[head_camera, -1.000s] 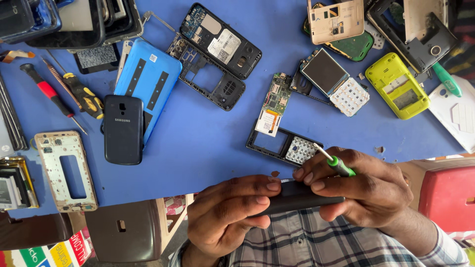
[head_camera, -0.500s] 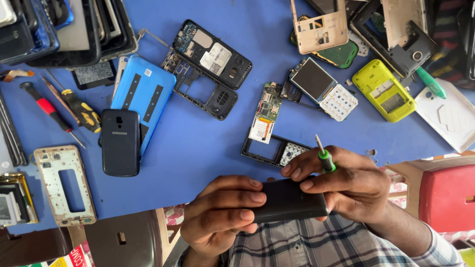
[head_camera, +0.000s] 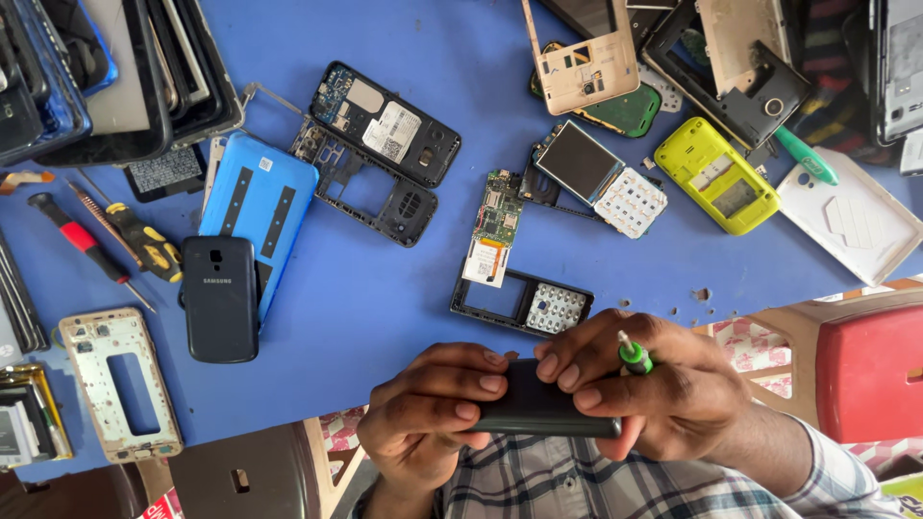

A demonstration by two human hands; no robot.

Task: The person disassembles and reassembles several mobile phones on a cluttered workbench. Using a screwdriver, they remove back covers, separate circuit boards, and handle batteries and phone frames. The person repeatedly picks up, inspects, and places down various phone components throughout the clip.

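Note:
Both my hands grip a dark phone, held edge-on just off the near edge of the blue table. My left hand wraps its left end with the fingertips on the top edge. My right hand covers the right end. A small green-handled screwdriver is also tucked between the fingers of my right hand, tip pointing up. Just beyond my hands lies a black keypad frame, with a green circuit board past it.
Phone parts lie across the table: a dark back cover, a blue cover, a yellow shell, a gold frame, and red and yellow screwdrivers. Stacked frames sit far left. A red stool stands at my right.
The phone and both hands have stayed near the table edge. The green screwdriver has swung from pointing out sideways to standing upright in my right hand. My view shifted slightly.

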